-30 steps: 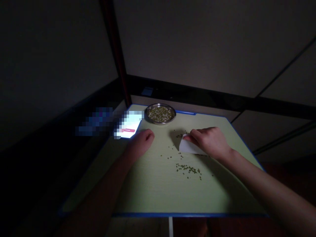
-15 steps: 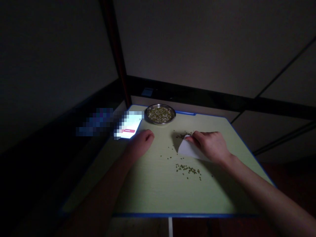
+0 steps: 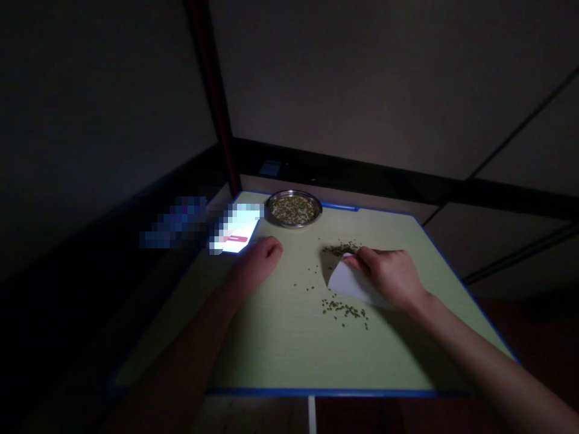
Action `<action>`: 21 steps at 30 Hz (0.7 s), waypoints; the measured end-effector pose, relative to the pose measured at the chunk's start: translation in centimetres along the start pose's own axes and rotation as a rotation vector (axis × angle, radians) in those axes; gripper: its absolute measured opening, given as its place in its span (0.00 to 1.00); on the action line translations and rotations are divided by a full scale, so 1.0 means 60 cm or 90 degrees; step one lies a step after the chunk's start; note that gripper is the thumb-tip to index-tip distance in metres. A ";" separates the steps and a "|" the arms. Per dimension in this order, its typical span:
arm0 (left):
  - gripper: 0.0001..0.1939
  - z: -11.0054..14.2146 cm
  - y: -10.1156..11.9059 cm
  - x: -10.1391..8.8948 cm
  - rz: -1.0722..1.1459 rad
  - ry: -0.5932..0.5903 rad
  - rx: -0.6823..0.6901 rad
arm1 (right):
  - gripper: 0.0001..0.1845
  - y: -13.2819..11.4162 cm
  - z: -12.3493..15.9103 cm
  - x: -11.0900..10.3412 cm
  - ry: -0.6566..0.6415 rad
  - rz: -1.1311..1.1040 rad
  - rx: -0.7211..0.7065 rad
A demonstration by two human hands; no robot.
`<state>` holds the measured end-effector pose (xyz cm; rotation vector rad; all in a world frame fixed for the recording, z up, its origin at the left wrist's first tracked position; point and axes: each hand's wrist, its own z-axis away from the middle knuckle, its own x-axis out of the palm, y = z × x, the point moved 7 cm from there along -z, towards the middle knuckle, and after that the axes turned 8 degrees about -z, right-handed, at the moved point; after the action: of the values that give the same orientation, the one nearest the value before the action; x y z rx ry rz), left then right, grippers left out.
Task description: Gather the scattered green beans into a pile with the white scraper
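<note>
My right hand [image 3: 392, 274] pinches a white sheet of paper or thin card [image 3: 350, 280], tilted just above the table. Beyond the sheet's far edge lies a heap of small green beans [image 3: 341, 248], like mung beans. A second loose patch of beans [image 3: 346, 310] is spread on the near side of the sheet, with a few strays to its left. My left hand [image 3: 262, 258] rests on the table as a loose fist beside the lit screen, and nothing shows in it. At the back stands a round metal dish [image 3: 294, 226] holding more beans among something whitish.
A bright phone or tablet screen [image 3: 239, 229], partly blurred out, lies at the table's left edge. The pale green table [image 3: 280, 355] has a blue rim. Walls close in behind and to the left, and the room is dim.
My right hand and the white sheet have come slightly nearer to me, uncovering more of the far bean heap. The left hand has stayed put.
</note>
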<state>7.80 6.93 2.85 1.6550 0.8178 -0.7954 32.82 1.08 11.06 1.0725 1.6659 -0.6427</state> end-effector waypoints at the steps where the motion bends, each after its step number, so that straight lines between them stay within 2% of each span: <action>1: 0.12 0.000 0.000 0.000 0.001 0.000 0.001 | 0.28 -0.001 0.003 0.002 -0.006 -0.004 0.001; 5: 0.12 0.000 -0.001 0.001 0.005 0.008 0.013 | 0.29 -0.005 0.007 0.005 -0.010 -0.019 0.014; 12: 0.11 0.000 0.002 -0.003 0.001 0.007 0.005 | 0.30 -0.004 -0.015 0.021 -0.008 -0.027 0.048; 14: 0.11 0.001 0.003 -0.003 0.006 0.006 0.005 | 0.30 0.017 -0.019 0.018 0.000 -0.003 0.085; 18: 0.11 0.000 0.001 -0.001 0.007 0.007 0.007 | 0.31 0.087 -0.012 -0.010 0.047 0.064 0.187; 21: 0.12 -0.001 -0.001 0.001 0.007 0.003 0.013 | 0.31 0.120 0.004 -0.024 0.072 0.076 0.224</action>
<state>7.80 7.00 2.77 1.6786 0.8063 -0.7951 39.40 3.73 12.92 1.4714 1.6046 -0.8307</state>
